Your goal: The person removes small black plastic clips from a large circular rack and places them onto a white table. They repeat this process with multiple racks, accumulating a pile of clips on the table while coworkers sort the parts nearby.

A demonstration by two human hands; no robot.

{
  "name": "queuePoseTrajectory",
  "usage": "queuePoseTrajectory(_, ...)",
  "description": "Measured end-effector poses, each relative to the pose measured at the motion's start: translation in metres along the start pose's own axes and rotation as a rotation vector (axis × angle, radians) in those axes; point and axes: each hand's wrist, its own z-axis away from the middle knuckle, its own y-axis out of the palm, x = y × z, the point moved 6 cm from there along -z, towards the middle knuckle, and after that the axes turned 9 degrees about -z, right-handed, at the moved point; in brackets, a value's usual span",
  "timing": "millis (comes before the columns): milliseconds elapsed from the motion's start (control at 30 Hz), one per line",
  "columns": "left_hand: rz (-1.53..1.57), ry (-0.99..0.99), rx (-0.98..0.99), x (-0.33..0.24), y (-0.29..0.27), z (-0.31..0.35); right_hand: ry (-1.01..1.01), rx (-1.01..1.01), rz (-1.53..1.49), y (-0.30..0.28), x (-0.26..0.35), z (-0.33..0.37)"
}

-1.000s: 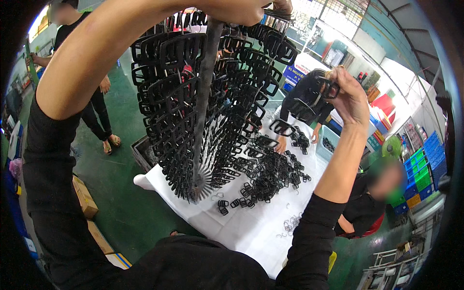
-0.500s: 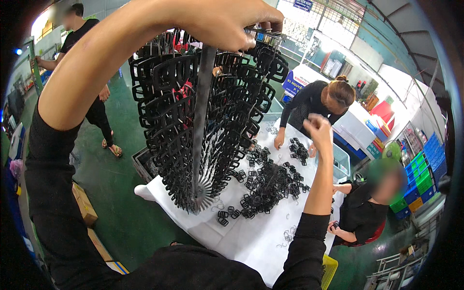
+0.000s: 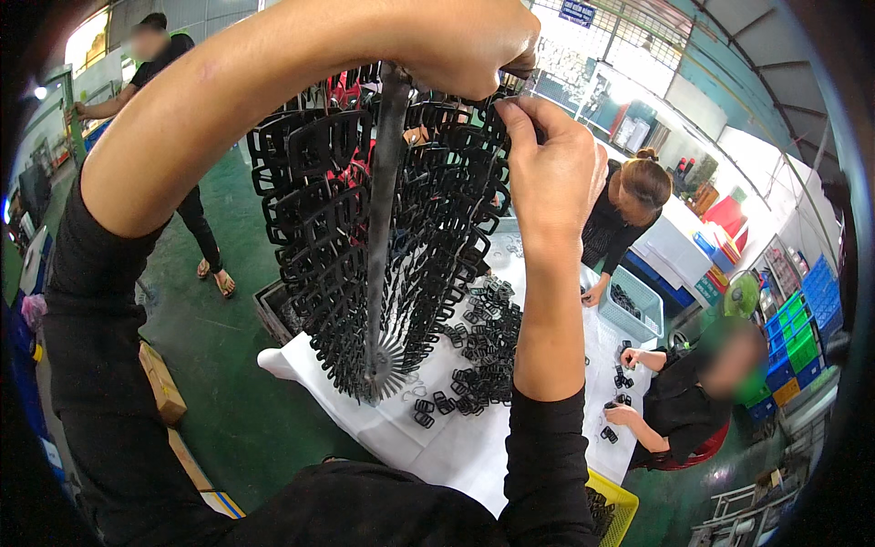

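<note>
In front of me stands a tall rack with a grey metal post (image 3: 385, 182), hung all round with black plastic buckles (image 3: 333, 146). My left hand (image 3: 469, 46) is curled at the rack's upper right, its arm arching over the top; most of its fingers are hidden. Just below it, my right hand (image 3: 554, 164) pinches with thumb and forefinger against the rack's right edge. What sits in either grip cannot be made out. Beyond the rack's foot, a heap of loose black buckles (image 3: 488, 351) lies on a white-covered table (image 3: 401, 438).
Two people work at the table: one at the far side (image 3: 629, 201), one at the right (image 3: 693, 401) handling buckles. A light-blue basket (image 3: 652, 328) and a yellow basket (image 3: 624, 510) hold buckles. Another person (image 3: 169, 64) stands far left. Cardboard boxes (image 3: 162, 383) lie on the floor.
My right hand has moved up and left from above the table to the rack's upper right edge. My left hand has curled up more. The far worker has shifted right towards the light-blue basket.
</note>
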Motion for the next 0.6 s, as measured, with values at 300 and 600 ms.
queuePoseTrajectory(300, -0.09, -0.14, 0.043, -0.001, 0.0, 0.0, 0.227, 0.374, -0.945, 0.008, -0.035, -0.015)
queuePoseTrajectory(600, -0.065, -0.172, 0.061, 0.0, -0.007, -0.002, 0.329, 0.323, -0.951, -0.01, -0.074, -0.009)
